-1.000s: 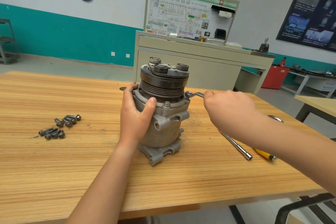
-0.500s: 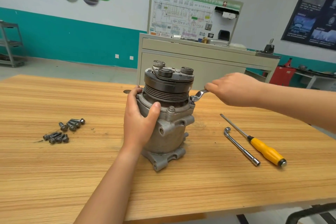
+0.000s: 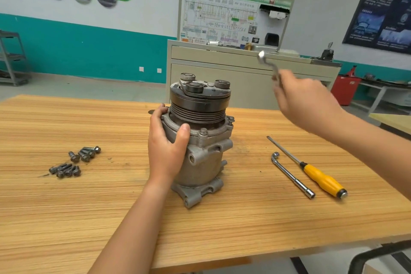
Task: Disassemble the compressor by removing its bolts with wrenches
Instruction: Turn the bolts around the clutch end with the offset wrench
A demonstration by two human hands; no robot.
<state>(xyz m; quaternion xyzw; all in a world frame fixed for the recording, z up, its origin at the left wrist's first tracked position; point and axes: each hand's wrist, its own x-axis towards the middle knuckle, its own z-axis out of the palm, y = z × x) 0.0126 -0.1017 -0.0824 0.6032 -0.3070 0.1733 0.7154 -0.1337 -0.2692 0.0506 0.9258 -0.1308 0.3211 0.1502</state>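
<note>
The grey compressor (image 3: 204, 158) stands upright in the middle of the wooden table (image 3: 89, 218), its black pulley on top. My left hand (image 3: 165, 147) grips its upper flange from the left side. Two bolts (image 3: 203, 131) still sit in the flange, one at the front and one at the right. My right hand (image 3: 304, 100) is raised to the right of the pulley and holds a small silver wrench (image 3: 268, 63), whose ring end points up and left, clear of the compressor.
Several loose bolts (image 3: 74, 161) lie in two clusters at the table's left. An L-shaped socket wrench (image 3: 291, 176) and a yellow-handled screwdriver (image 3: 320, 178) lie right of the compressor. A beige training cabinet (image 3: 222, 69) stands behind the table.
My right hand has lifted the wrench off the flange bolt and raised it up and to the right. My left hand keeps its hold on the compressor.
</note>
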